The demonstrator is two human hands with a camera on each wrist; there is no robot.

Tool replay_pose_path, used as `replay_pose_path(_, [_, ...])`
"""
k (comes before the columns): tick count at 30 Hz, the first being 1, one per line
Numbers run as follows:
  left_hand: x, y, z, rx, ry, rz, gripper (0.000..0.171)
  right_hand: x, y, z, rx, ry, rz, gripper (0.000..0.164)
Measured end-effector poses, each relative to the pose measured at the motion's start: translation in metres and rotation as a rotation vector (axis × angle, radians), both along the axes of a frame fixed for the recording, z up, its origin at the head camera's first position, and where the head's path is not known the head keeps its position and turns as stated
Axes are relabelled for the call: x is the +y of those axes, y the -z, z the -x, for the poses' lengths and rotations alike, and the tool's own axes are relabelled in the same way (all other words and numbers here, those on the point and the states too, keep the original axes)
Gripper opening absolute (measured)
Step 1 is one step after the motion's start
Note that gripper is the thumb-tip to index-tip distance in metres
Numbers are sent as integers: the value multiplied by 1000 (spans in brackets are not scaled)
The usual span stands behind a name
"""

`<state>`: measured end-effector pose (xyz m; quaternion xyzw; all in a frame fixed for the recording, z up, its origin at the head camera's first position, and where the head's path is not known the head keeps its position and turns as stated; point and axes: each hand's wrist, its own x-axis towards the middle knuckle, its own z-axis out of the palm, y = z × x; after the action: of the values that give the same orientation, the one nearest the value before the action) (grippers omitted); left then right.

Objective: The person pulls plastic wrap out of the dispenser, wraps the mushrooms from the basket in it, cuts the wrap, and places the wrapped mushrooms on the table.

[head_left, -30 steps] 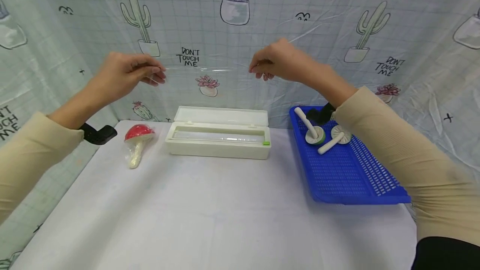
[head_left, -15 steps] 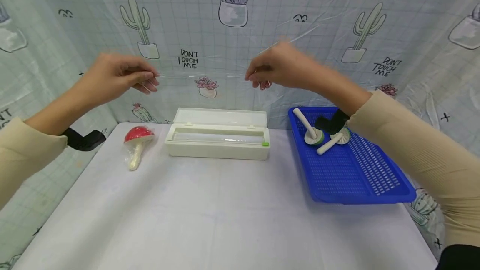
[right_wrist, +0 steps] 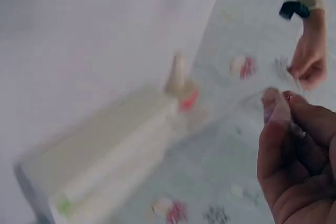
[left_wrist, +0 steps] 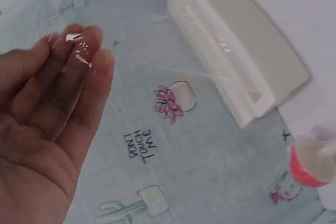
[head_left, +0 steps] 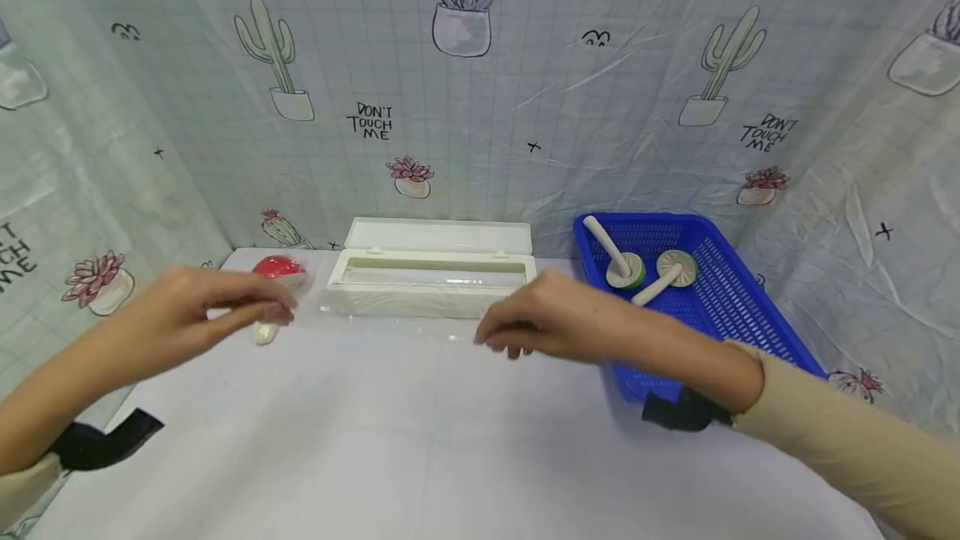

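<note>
A clear sheet of cling film is stretched between my hands above the table, seen mainly by its glints. My left hand pinches one side of it. The other side is between the thumb and fingers of my right hand. In the left wrist view the film shines over the left fingertips. Behind the film stands a white cling film box with its lid raised and a roll inside. A red-capped toy mushroom, wrapped in film, lies at the left, partly hidden behind my left hand.
A blue plastic basket stands at the right under my right forearm. Inside lie two toy mushrooms with pale stems and green-edged caps. A curtain with cactus drawings hangs behind the white table.
Both hands have come down from in front of the curtain to just over the table, bringing the stretched film with them. The box, basket and mushrooms have stayed put.
</note>
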<state>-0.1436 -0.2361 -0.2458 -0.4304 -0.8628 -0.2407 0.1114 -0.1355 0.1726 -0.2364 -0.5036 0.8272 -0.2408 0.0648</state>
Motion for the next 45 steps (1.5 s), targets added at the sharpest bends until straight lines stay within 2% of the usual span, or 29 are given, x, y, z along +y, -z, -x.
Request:
replay_pose_path(2, [-5, 19, -14, 23, 67, 5, 29, -6, 31, -17, 33, -31, -33, 15])
replay_pose_path(3, [-7, 28, -20, 24, 91, 12, 25, -10, 47, -25, 82, -50, -57, 16])
replay_pose_path(7, [-11, 69, -46, -1, 115, 56, 15, -27, 112, -54, 378, -120, -208, 18])
replay_pose_path(9, [-9, 90, -55, -44, 104, 89, 22, -33, 140, -62, 521, -139, -269, 15])
replay_pose_path(11, [-6, 112, -62, -53, 97, 122, 29, -36, 162, -67, 588, -134, -309, 13])
replay_pose_path(15, [-1, 152, -66, -36, 84, 155, 32, -34, 190, -67, 574, -91, -313, 17])
replay_pose_path(18, [2, 171, -63, -74, 81, 183, 24, -29, 199, -65, 535, -71, -290, 15])
replay_pose_path(21, [5, 178, -54, -229, 60, 204, 6, -27, 202, -65, 490, -62, -270, 12])
replay_pose_path(23, [9, 180, -45, -287, 20, 192, 5, -26, 203, -66, 456, -53, -252, 8])
replay_pose_path(25, [13, 182, -33, -256, -23, 165, 8, -24, 203, -67, 425, -41, -231, 9])
replay_pose_path(26, [14, 184, -27, -211, -43, 155, 14, -23, 203, -67, 418, -36, -222, 12])
replay_pose_path(28, [15, 189, -16, -100, -81, 151, 37, -20, 203, -66, 399, -25, -203, 17])
replay_pose_path(30, [14, 195, -8, -58, -111, 180, 66, -18, 202, -65, 327, -11, -170, 23])
replay_pose_path(32, [11, 200, -1, -106, -131, 235, 92, -15, 202, -62, 229, 6, -143, 28])
replay_pose_path(34, [9, 204, 5, -170, -152, 283, 110, -11, 202, -58, 141, 56, -104, 29])
replay_pose_path(36, [8, 208, 11, -187, -170, 326, 120, -7, 201, -53, 119, 142, -92, 38])
replay_pose_path(39, [10, 210, 21, -155, -202, 371, 134, -4, 200, -42, 133, 341, -129, 65])
replay_pose_path(41, [11, 209, 27, -159, -227, 392, 142, -4, 199, -32, 91, 469, -175, 87])
replay_pose_path(43, [12, 207, 30, -183, -249, 402, 147, -3, 200, -22, 34, 554, -229, 107])
replay_pose_path(45, [12, 206, 33, -237, -268, 400, 148, -1, 201, -11, -36, 590, -263, 119])
